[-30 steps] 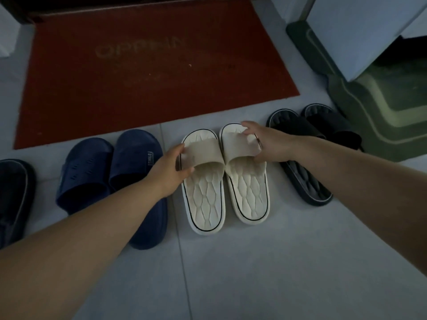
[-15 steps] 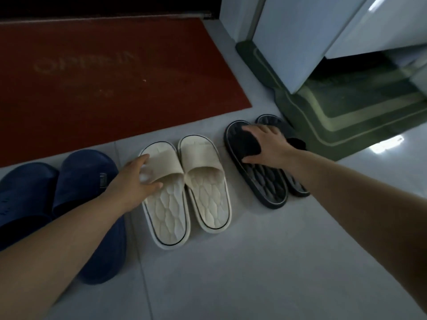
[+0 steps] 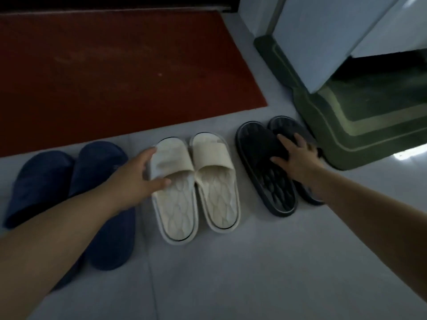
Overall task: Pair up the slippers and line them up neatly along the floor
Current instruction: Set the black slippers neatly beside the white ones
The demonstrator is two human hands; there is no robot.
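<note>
Both arms outstretched; left hand [image 3: 136, 174] curled, right hand [image 3: 298, 155] flat, spread.

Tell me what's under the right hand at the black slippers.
The right hand lies flat across the straps of both black slippers, which sit side by side on the floor. It and the forearm cover most of the far slipper's footbed, so its state there is hidden.

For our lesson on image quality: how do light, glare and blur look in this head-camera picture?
Head view: dim, bluish light overall; a bright glare patch on the floor at far right; the left hand and forearm look motion-blurred; the dark blue slippers show little detail; straight edges bow toward the corners.
</note>
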